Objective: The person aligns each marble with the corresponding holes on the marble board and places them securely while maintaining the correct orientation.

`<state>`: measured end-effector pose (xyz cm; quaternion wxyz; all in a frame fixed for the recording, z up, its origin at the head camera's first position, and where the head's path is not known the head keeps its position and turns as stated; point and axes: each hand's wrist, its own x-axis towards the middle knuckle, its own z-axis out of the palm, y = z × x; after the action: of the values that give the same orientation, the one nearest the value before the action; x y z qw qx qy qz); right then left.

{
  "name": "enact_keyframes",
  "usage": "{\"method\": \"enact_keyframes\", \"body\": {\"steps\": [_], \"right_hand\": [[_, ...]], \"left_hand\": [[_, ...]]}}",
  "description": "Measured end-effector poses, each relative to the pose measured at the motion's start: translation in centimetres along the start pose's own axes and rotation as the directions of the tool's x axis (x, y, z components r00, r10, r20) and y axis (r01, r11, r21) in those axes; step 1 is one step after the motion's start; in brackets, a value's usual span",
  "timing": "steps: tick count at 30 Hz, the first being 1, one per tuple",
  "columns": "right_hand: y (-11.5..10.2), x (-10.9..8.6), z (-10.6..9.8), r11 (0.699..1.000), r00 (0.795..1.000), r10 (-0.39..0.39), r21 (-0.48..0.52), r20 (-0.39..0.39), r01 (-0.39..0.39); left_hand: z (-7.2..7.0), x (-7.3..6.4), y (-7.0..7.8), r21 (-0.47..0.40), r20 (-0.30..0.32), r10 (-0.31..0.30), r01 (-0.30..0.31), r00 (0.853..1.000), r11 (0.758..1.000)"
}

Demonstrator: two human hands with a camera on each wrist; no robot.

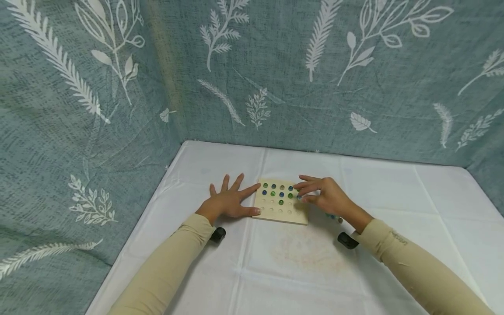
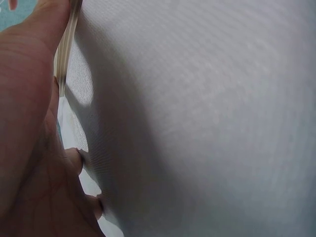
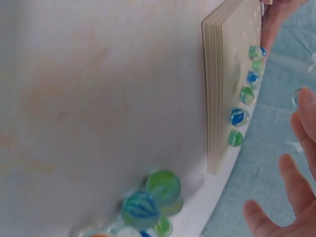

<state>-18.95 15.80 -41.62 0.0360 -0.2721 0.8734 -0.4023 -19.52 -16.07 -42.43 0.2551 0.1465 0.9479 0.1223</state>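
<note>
A pale wooden board (image 1: 278,217) with rows of round hollows lies on the table, glass marbles (image 1: 281,194) in green and blue filling much of its far part. My left hand (image 1: 228,203) rests flat with fingers spread, its thumb and index fingertip at the board's left edge. Over the board's right side, my right hand (image 1: 330,197) pinches a clear marble (image 3: 296,98) between thumb and finger. The other fingers of that hand are extended. Low in the right wrist view, loose marbles (image 3: 163,187) lie on the cloth, partly hidden by the right wrist in the head view.
White cloth (image 1: 307,271) covers the table, with faint brownish stains in front of the board. A blue-green leaf-patterned curtain (image 1: 283,109) hangs behind the table and along its left side. Black wrist cameras (image 1: 348,240) sit under both wrists.
</note>
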Motion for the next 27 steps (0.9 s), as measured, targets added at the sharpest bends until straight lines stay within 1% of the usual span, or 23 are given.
{"method": "enact_keyframes", "body": {"steps": [9,18,22,27], "right_hand": [[-0.7,0.9,0.9,1.0,1.0,0.01,0.014,0.017,-0.01],[-1.3,1.8,1.5,1.0,1.0,-0.015,-0.002,0.021,0.015],[-1.5,2.2,1.9,1.0,0.999,-0.011,-0.019,0.03,0.012],[-1.9,2.6,2.3,0.999,0.998,-0.031,-0.021,0.047,0.032]], "left_hand": [[-0.1,-0.2,0.1,0.016,-0.002,-0.006,0.006,1.0,1.0],[-0.2,0.0,0.3,0.025,0.004,-0.015,0.015,1.0,1.0],[-0.1,0.1,0.2,0.016,0.008,-0.02,0.019,1.0,1.0],[-0.1,0.2,0.0,0.018,0.007,-0.022,0.022,1.0,1.0]]}}
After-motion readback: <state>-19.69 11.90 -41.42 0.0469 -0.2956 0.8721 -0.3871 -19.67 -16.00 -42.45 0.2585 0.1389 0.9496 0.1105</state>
